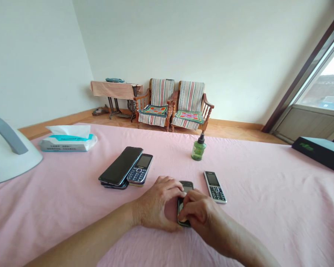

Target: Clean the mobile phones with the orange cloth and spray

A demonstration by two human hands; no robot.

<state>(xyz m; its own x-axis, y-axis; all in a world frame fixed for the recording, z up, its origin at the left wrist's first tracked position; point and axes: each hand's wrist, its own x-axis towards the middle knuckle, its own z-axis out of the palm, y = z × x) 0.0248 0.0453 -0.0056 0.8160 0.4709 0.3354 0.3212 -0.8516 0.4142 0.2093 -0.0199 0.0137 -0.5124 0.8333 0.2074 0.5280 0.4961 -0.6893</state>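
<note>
A dark mobile phone (187, 186) lies flat on the pink cloth, partly covered by both hands. My left hand (160, 202) steadies it from the left, fingertips at its upper part and thumb near its lower edge. Pressed onto the phone's face is my right hand (202, 209), its fingers pinched together; anything inside them is hidden. To the right lies a white and black keypad phone (215, 187). Left of my hands, a dark blue keypad phone (140, 169) rests on another, beside a stack topped by a black smartphone (121, 166).
A green pump bottle (198, 149) stands beyond the phones. At the left are a tissue pack (68, 142) and a white, grey-handled object (11, 152). A black box (320, 152) sits at the right edge. Two wooden chairs (163, 92) stand by the wall.
</note>
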